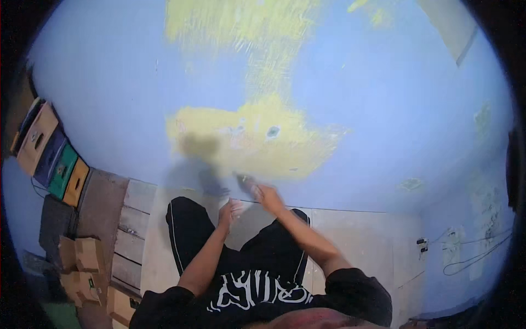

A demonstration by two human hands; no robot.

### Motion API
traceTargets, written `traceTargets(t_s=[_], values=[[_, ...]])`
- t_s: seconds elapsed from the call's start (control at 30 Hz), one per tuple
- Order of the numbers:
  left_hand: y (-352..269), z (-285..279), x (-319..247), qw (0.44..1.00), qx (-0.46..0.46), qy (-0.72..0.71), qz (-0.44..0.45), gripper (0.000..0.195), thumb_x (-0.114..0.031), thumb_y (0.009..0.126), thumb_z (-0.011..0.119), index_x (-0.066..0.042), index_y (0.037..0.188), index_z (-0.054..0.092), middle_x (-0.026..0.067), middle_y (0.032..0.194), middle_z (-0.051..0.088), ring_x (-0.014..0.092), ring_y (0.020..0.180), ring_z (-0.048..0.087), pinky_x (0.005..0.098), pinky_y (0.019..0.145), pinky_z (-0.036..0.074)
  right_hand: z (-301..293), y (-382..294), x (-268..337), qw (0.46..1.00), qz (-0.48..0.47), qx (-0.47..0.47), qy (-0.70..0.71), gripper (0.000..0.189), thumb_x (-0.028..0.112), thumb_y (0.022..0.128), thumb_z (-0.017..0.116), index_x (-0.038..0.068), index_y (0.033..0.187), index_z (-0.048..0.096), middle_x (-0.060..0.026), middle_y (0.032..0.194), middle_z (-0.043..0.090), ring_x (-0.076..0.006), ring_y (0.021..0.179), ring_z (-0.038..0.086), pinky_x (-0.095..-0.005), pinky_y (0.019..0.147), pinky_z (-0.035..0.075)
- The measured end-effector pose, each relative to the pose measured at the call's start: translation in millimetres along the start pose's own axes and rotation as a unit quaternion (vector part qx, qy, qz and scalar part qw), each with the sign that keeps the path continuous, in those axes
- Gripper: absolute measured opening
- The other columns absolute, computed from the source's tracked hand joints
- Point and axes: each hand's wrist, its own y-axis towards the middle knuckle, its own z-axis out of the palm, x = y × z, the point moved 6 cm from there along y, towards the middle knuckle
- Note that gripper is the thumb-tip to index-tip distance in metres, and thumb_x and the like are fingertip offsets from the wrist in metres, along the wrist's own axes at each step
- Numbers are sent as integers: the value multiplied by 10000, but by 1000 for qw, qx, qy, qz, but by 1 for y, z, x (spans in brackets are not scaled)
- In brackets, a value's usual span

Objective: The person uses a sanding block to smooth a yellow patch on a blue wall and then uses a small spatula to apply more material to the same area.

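Observation:
My right hand [267,198] grips a dark, flat hand tool [246,183]. Blur hides whether it is a scraper or a brush. Its tip is at the lower edge of a yellow patch [230,152] on the light blue wall [353,94]; contact cannot be told. The patch has ragged, streaked edges and a small greenish spot [273,131]. Between my knees, my left hand [230,211] hovers with its fingers loosely apart and nothing visible in it. My shadow falls across the wall and part of the patch.
Coloured drawers [61,170] stand by the wall at left. Nearer lie a dark grey box [57,222] and opened cardboard boxes [88,255]. Pale floor tiles [349,238] meet the wall's base. At right, cables [472,263] hang by the patchy side wall.

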Motion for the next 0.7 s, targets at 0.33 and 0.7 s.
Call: traceTargets(t_s=[0.33, 0.7], values=[[17, -11, 21, 997, -28, 21, -66, 526, -491, 945, 480, -43, 1198, 593, 85, 1055, 700, 207, 957, 649, 364, 763, 469, -319, 265, 161, 788, -338, -246, -452, 299, 178, 825, 662, 183, 1121, 617, -41, 772, 655, -232, 615, 631, -379, 524, 492], [2, -5, 19, 996, -9, 55, -74, 596, -524, 926, 481, -41, 1268, 544, 122, 1157, 668, 256, 1039, 618, 419, 884, 439, -280, 266, 100, 810, -355, -136, -446, 577, 46, 764, 632, 144, 1328, 552, -84, 721, 540, -257, 609, 572, -385, 539, 478]])
